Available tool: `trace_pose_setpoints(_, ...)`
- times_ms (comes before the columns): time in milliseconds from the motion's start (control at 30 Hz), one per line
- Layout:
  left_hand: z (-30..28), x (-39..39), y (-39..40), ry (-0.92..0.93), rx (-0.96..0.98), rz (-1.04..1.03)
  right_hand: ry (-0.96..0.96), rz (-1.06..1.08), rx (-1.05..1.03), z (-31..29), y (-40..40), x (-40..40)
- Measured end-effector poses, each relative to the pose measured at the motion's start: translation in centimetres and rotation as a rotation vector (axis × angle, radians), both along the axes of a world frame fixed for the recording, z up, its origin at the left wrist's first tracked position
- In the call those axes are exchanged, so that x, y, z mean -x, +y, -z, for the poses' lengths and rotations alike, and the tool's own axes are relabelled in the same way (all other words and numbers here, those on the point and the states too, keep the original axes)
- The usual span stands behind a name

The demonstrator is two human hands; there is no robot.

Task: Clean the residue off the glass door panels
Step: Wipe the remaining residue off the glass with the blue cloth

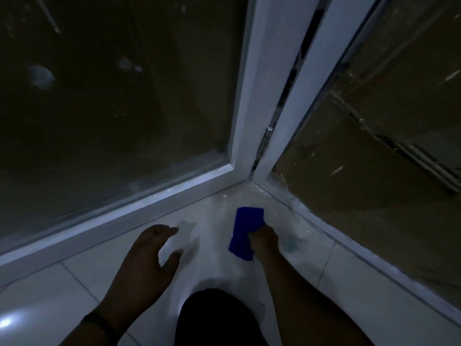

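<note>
The right hand (264,239) grips a blue cloth (245,233), fingers curled round its near edge, low over the white tiled floor (349,295) near the corner where two glass door panels meet. The left hand (149,255) hovers just beside it, empty, fingers relaxed and spread, thumb apart from the rest; a dark band (99,320) circles its wrist. The left panel (112,96) stands beyond the left hand, dark, with pale smudges and spots of residue across it. The right panel (386,133) stands right of the cloth, streaked with white flecks, with white specks along its bottom rail. White frames (259,96) border both panels.
</note>
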State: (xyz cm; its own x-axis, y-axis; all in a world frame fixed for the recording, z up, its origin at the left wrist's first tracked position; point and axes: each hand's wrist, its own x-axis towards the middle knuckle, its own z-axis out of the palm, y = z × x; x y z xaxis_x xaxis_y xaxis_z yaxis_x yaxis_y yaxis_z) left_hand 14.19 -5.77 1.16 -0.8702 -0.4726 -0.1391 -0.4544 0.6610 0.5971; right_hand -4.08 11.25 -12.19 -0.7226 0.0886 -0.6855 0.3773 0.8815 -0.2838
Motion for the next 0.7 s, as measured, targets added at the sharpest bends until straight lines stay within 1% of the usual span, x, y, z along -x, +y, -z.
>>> trace_pose_setpoints(67, -0.2, -0.3, -0.2, -0.006, -0.018, -0.008, -0.017, 0.097, 0.145, -0.7, -0.3, 0.0)
trace_pose_setpoints(200, -1.1, -1.3, -0.3, 0.010, -0.044, -0.005, -0.034, 0.380, 0.561, -3.5, -0.8, -0.6)
trace_pose_setpoints(300, -2.5, -2.0, -0.2, 0.022, -0.070, -0.042, -0.045, 0.442, 0.761, -6.6, -1.3, -1.6)
trace_pose_setpoints(367, -3.9, -2.6, 0.1, 0.039, -0.105, -0.090, -0.033, 0.422, 0.860, -9.3, -1.7, -2.7)
trace_pose_setpoints(433, -5.5, -3.2, 0.4, 0.072, -0.203, -0.163, -0.017, 0.370, 0.963, -12.3, -2.2, -4.1)
trace_pose_setpoints(500, -7.4, -3.9, 0.7, 0.101, -0.365, -0.259, -0.016, 0.290, 1.065, -15.7, -2.9, -5.8)
trace_pose_setpoints(600, -10.5, -5.2, 1.3, 0.098, -0.633, -0.376, -0.060, 0.161, 1.240, -20.6, -3.8, -9.1)
trace_pose_setpoints(700, -13.8, -7.0, 1.8, 0.167, -0.838, -0.420, -0.125, -0.024, 1.368, -25.0, -4.4, -12.8)
